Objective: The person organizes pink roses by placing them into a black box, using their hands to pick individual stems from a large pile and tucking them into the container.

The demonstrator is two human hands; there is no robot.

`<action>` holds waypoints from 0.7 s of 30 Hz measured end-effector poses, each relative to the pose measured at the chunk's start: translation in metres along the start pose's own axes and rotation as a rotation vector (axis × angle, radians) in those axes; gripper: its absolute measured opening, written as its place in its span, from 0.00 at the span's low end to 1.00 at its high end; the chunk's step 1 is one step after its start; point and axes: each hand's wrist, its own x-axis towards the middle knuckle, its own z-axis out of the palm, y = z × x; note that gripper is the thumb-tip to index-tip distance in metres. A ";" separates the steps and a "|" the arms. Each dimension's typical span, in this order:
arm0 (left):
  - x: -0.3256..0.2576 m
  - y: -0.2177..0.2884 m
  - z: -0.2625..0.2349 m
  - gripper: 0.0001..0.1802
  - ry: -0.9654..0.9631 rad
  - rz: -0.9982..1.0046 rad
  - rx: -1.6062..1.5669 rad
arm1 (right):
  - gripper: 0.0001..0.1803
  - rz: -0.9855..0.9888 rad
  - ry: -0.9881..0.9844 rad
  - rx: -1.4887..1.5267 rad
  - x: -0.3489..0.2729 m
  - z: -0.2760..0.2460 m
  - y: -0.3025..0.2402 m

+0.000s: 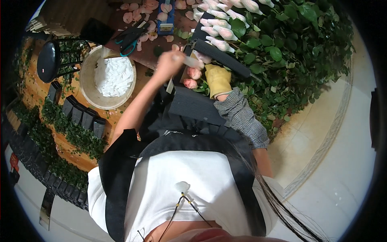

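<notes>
Two pink rose heads [194, 73], ruffled and rounded, sit just in front of me, between a dark ridged slab [195, 105] across my lap and a long, black ribbed bar [221, 57] beyond them. My bare left hand [171, 63] is above and to the left of them, its fingers drawn narrow around a pale, slightly see-through tube [193, 62]; both are blurred, so the exact grip is hard to make out. The tube's far end reaches close to the upper rose; I cannot tell whether they touch. My right hand [218, 80] wears a thick, creased yellow glove beside the blooms, with a crinkly checked sleeve [244, 119] over the forearm. Its fingertips are hidden, so I cannot tell whether it grips a stem.

Beyond the bar lie slim, tapered buds in white mesh [223, 33], their weave showing pink, against a thick heap of glossy green leaves [298, 52]. To my left, a round, pale tub [84, 80] holds a loose pile of smooth white tubes [115, 76]. Near its rim rest scissors with teal loop handles [128, 49], and soft, curled petals [147, 5] are scattered over the brown tabletop [147, 55].
</notes>
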 end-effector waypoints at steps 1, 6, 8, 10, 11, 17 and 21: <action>0.004 -0.005 -0.020 0.11 0.108 -0.180 -0.071 | 0.14 0.016 -0.079 0.011 -0.001 -0.005 0.001; -0.003 -0.018 -0.055 0.12 -0.063 0.057 -0.118 | 0.11 0.038 -0.558 -0.001 -0.001 -0.057 0.000; 0.001 -0.017 -0.043 0.15 -0.297 -0.218 0.030 | 0.13 0.100 -0.588 -0.131 0.001 -0.069 -0.005; 0.010 -0.010 -0.014 0.19 -0.243 -0.016 0.143 | 0.13 0.170 -0.638 -0.201 0.002 -0.074 -0.007; 0.015 -0.006 -0.002 0.21 -0.238 -0.010 0.271 | 0.14 0.163 -0.568 -0.148 0.002 -0.073 -0.006; 0.021 0.004 0.037 0.16 -0.068 0.211 0.646 | 0.15 0.114 -0.340 -0.012 -0.006 -0.056 0.002; 0.017 0.001 0.042 0.12 -0.097 0.272 0.522 | 0.14 0.122 -0.374 -0.133 -0.004 -0.047 -0.001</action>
